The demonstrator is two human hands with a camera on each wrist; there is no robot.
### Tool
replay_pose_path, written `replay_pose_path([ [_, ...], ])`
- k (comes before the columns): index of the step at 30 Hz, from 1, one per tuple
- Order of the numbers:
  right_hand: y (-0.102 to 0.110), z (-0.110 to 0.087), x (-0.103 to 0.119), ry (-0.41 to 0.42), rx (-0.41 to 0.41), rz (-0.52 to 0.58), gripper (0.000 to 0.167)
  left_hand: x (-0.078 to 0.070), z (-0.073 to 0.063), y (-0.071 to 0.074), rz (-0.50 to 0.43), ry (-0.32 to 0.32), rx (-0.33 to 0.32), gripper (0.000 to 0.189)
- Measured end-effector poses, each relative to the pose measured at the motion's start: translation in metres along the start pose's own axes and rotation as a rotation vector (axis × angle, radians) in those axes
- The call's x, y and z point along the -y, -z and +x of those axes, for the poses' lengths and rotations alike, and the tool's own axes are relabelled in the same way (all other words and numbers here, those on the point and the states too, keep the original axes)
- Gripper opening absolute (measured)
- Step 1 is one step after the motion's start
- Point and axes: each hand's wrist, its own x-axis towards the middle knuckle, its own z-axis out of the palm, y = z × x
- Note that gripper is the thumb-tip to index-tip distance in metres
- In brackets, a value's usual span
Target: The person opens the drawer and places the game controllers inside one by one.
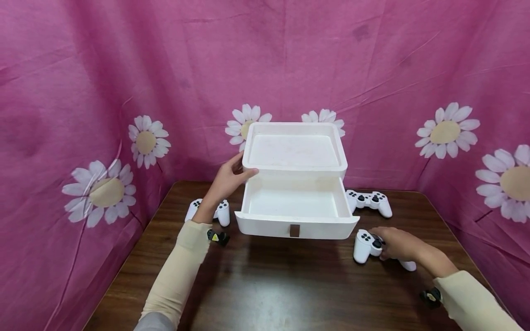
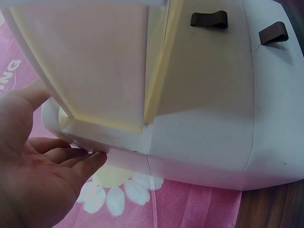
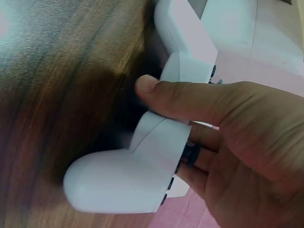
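Observation:
A white drawer box (image 1: pixel 295 149) with a recessed top stands mid-table, its upper drawer (image 1: pixel 297 227) pulled out and bare inside. Brown pull tabs (image 2: pixel 209 19) mark its fronts in the left wrist view. My left hand (image 1: pixel 228 177) holds the box's near left corner, thumb at the front of the top rim and fingers against the side. To the right, my right hand (image 1: pixel 395 243) grips a white game controller (image 3: pixel 123 180) across its middle, thumb on one face and fingers on the other. Its two handles stick out either side of the hand, close over the wood.
A second white controller (image 1: pixel 371 202) lies behind, right of the box. Another white controller (image 1: pixel 222 213) lies left of the box, partly hidden by my left forearm. The brown wooden table (image 1: pixel 265 285) is bordered by a pink cloth (image 1: pixel 265 59) with printed daisies.

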Motion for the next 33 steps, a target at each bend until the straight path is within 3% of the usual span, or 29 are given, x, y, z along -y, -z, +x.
replay_pose_path([
  [18, 0.001, -0.006, -0.001, 0.024, -0.122, -0.070, 0.060, -0.002, 0.001, 0.000, -0.018, -0.024, 0.031, 0.081],
  [33, 0.055, -0.014, 0.008, 0.006, -0.174, -0.119, 0.068, -0.001, 0.001, 0.001, -0.030, -0.017, 0.036, 0.081],
])
